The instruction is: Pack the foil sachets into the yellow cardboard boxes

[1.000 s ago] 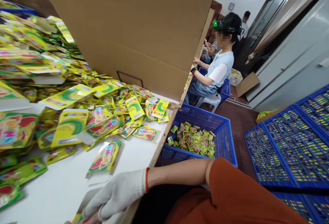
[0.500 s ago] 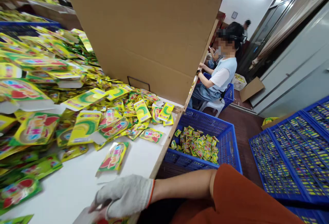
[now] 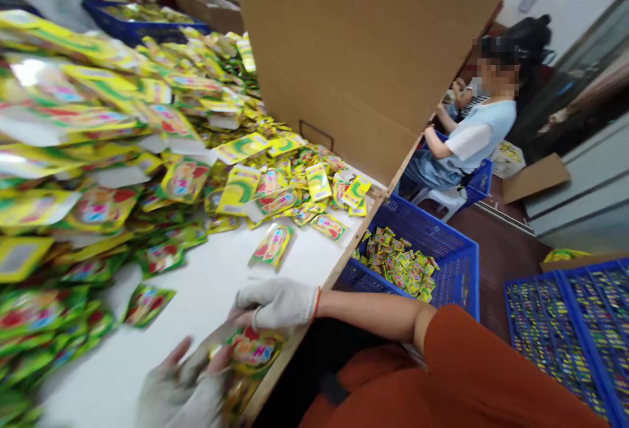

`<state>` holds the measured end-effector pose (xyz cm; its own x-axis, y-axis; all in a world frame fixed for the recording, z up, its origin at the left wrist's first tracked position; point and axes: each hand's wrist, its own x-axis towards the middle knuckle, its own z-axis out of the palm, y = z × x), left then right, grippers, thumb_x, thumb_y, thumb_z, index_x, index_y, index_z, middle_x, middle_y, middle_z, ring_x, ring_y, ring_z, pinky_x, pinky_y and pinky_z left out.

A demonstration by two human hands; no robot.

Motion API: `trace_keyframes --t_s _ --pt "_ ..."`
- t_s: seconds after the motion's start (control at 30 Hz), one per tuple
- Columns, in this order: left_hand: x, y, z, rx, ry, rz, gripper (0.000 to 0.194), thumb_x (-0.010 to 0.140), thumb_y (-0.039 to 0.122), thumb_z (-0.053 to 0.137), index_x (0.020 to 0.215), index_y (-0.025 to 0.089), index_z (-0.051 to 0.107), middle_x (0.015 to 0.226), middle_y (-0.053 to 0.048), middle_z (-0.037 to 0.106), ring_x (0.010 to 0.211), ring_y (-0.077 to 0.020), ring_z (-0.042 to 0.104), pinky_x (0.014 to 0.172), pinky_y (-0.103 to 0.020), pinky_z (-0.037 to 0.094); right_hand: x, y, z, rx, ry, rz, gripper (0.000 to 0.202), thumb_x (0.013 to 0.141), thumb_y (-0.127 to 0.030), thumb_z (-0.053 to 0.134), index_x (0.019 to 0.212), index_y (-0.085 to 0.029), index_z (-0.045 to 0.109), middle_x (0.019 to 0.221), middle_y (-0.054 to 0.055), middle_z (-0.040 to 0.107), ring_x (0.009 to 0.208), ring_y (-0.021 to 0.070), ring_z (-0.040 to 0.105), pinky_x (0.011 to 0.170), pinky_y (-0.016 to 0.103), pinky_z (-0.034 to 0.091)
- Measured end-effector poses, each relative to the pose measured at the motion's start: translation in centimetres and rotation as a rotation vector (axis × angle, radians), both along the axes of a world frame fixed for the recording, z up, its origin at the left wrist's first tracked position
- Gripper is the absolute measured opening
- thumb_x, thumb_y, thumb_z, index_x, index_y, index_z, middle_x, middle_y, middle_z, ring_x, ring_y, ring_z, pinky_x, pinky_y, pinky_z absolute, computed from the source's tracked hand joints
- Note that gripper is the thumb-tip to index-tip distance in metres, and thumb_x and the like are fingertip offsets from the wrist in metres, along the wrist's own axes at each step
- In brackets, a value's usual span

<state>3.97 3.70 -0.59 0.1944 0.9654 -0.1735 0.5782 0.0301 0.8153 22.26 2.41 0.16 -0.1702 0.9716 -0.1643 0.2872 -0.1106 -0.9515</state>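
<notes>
The left hand (image 3: 181, 382) has entered at lower left — both gloves, with the right hand (image 3: 278, 303), loosely pinch one packet (image 3: 253, 349); next comes a careful alignment.

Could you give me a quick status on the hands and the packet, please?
Both gloved hands, left hand and right hand, on one packet at the table edge. Loose packets piled beyond, apart from it.

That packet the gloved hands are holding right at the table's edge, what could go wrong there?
The packet sits at the table edge, under the right hand and beside the left hand; it could slip off toward the lap. The heap of packets slopes toward the work spot and might slide down. Loose packets near the blue crate could drop in by accident.
</notes>
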Motion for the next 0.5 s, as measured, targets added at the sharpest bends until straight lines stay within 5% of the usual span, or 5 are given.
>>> trace_keyframes --t_s 0.07,0.17,0.37,0.5 --pt "-0.1 -0.8 0.2 -0.019 -0.022 -0.011 0.038 0.076 0.061 0.057 0.094 0.03 0.07 0.092 0.001 0.075 0.089 -0.0281 0.069 0.078 -0.042 0.057 0.1 -0.3 -0.2 0.056 -0.026 0.031 0.002 0.087 -0.012 0.057 0.087 -0.012 0.059 0.082 -0.001 0.059 0.079 0.0099 0.056 0.074 0.018 0.044" --pt "-0.4 -1.4 0.5 0.028 -0.073 -0.046 0.041 0.08 0.057 0.057 0.097 0.024 0.073 0.1 -0.003 0.074 0.095 -0.0255 0.067 0.087 -0.039 0.053 0.1 -1.0 0.1 0.131 -0.03 0.057 0.008 0.088 -0.021 0.059 0.085 -0.014 0.061 0.077 -0.001 0.059 0.074 0.0099 0.055 0.07 0.019 0.042" --pt "-0.6 -1.0 2.1 -0.023 -0.156 -0.058 0.034 0.08 0.051 0.063 0.088 0.019 0.073 0.081 -0.002 0.072 0.073 -0.0166 0.064 0.065 -0.024 0.052 -0.4 -1.3 1.3 0.155 -0.017 -0.001 0.017 0.089 -0.027 0.058 0.08 -0.013 0.062 0.069 -0.003 0.055 0.067 0.0085 0.05 0.064 0.019 0.038" --pt "-0.5 -1.5 2.0 -0.018 -0.223 -0.046 0.029 0.084 0.046 0.064 0.089 0.019 0.072 0.084 -0.002 0.072 0.075 -0.0147 0.064 0.067 -0.022 0.052 -0.5 -1.2 1.4 0.166 -0.03 -0.016 0.015 0.088 -0.024 0.058 0.078 -0.013 0.062 0.069 -0.003 0.056 0.067 0.0088 0.05 0.064 0.02 0.038"
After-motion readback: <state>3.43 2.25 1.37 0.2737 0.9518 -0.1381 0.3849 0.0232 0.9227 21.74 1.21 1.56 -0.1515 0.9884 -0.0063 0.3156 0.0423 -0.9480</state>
